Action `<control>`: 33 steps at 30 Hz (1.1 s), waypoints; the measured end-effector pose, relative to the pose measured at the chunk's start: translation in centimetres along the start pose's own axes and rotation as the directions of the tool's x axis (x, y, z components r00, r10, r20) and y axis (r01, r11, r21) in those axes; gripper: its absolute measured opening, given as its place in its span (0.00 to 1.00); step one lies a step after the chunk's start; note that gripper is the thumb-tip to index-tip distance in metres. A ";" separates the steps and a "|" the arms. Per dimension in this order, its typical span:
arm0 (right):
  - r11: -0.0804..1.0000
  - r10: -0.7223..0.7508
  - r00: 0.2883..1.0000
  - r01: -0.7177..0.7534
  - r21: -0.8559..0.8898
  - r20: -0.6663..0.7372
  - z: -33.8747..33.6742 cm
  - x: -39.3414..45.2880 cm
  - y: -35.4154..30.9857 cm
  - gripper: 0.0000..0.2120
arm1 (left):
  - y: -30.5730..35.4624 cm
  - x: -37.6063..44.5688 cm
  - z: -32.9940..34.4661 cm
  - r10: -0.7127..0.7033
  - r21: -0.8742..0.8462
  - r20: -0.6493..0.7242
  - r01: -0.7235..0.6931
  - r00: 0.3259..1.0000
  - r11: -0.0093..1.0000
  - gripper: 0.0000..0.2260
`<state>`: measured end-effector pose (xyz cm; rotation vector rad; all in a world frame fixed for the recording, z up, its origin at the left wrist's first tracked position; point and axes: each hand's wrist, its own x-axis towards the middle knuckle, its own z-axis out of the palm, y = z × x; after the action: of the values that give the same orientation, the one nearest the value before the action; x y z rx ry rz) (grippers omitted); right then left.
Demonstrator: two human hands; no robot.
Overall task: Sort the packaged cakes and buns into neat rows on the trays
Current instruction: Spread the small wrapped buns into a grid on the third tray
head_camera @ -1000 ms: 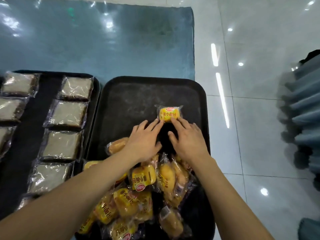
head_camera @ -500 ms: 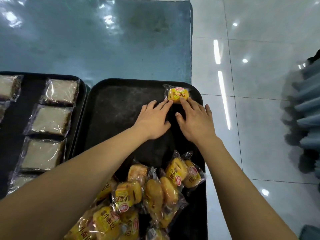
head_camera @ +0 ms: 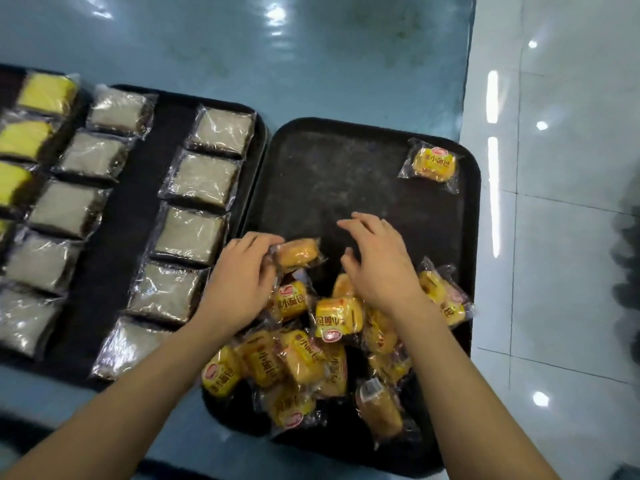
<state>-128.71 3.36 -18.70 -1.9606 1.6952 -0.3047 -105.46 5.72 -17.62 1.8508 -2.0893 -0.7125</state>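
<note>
A black tray [head_camera: 346, 174] on the right holds one yellow packaged bun [head_camera: 433, 164] alone at its far right corner. A loose pile of yellow packaged buns [head_camera: 311, 358] fills the tray's near half. My left hand [head_camera: 239, 282] grips the wrapper of a plain bun [head_camera: 298, 252] at the pile's far edge. My right hand [head_camera: 377, 261] hovers over the pile with fingers spread, holding nothing. The left black tray [head_camera: 138, 216] carries rows of grey-brown packaged cakes [head_camera: 194, 233] and yellow cakes [head_camera: 45, 93] at its far left.
Both trays lie on a blue table [head_camera: 242, 46]. The table's right edge runs just past the right tray, with glossy white floor tiles [head_camera: 561, 237] beyond it.
Both hands have drawn back from the single bun left at the tray's far right corner to the pile. My left hand has taken hold of another bun.
</note>
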 end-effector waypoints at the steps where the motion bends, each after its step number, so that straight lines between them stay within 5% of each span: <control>1: 0.999 -0.036 0.999 0.036 0.004 0.038 0.6 -0.4 -0.9 0.24 | -0.9 -1.2 -0.3 -0.021 -0.004 0.005 0.021 1.000 1.000 0.17; 6: 0.990 -0.131 0.970 0.139 -0.027 0.205 1.8 -0.7 -3.3 0.29 | -3.1 -4.0 0.6 -0.037 0.139 0.224 0.005 0.974 0.990 0.21; 10: 0.980 -0.099 0.975 0.130 -0.149 0.200 1.9 0.4 -4.6 0.20 | -2.4 -3.5 0.8 -0.039 0.140 0.213 0.009 0.976 0.990 0.22; 15: 0.988 0.080 0.970 -0.108 0.110 0.228 0.1 2.3 -4.3 0.08 | -1.4 -2.0 -0.6 -0.081 -0.068 0.146 0.092 0.986 0.993 0.24; 17: 0.970 0.145 0.969 -0.179 0.164 0.201 -0.6 3.2 -3.6 0.09 | -1.2 -1.1 -1.0 -0.091 -0.099 0.107 0.102 0.990 0.990 0.25; 21: 0.975 0.222 0.969 -0.224 0.006 0.106 0.0 4.3 -2.3 0.14 | -0.5 0.4 -0.4 0.036 0.014 0.107 -0.037 0.994 0.999 0.25; 25: 0.987 0.105 0.993 -0.111 -0.113 -0.058 0.2 2.6 -2.8 0.15 | -0.3 1.8 1.1 0.084 0.125 0.247 -0.118 0.965 0.985 0.26; 30: 0.970 0.054 0.981 -0.007 -0.245 0.184 2.4 -0.6 -3.2 0.23 | -0.9 2.2 2.0 0.020 0.177 0.316 -0.080 0.949 0.981 0.26; 33: 0.977 0.080 0.975 -0.035 -0.209 0.208 2.5 -0.3 -2.6 0.26 | -0.3 2.5 2.5 -0.005 0.174 0.308 -0.051 0.952 0.983 0.26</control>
<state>-125.36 4.47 -19.41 -2.0012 1.6920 0.1062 -106.86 3.72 -20.16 1.9061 -2.4383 -0.8818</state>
